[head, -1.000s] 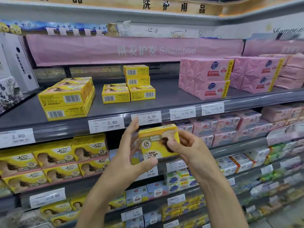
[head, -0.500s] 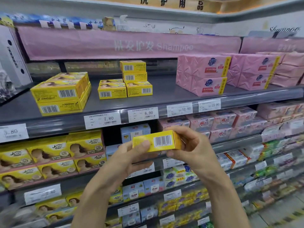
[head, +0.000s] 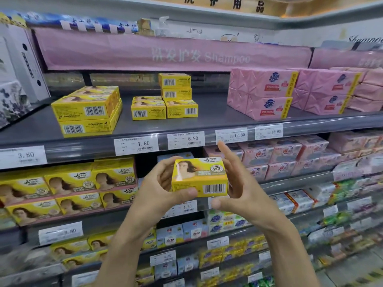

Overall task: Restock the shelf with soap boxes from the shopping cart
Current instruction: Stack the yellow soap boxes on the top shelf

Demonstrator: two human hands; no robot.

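Between the left hand (head: 163, 189) and the right hand (head: 242, 189), in front of the shelves, a yellow soap box (head: 200, 177) was held in the air. The left hand gripped its left end: the thumb pressed on the front face beside the barcode, the curled fingers went behind. The right hand was not closed: its fingers were straight and spread, pointing up just beside the right end of the box, and its thumb reached under the bottom edge. Whether this palm touched the box I could not tell. The box lay flat, a woman's picture on its top face and the barcode toward the camera. Above the hands ran the front rail of the grey shelf (head: 207, 121), with white price tags (head: 135, 145) reading 7.80, 6.90, 12.80 and 13.90. On this shelf, above the held box, stood small yellow boxes (head: 163, 104): two side by side in front, two more piled at the back right. Left of them lay bigger yellow packs (head: 87, 110) in two layers, and to the right pink packs (head: 263, 94), also two high. Behind all hung a pink banner (head: 176, 54) with the word Shampoo. One level down, left of the hands, stood yellow cartons (head: 68, 183) with the same picture.
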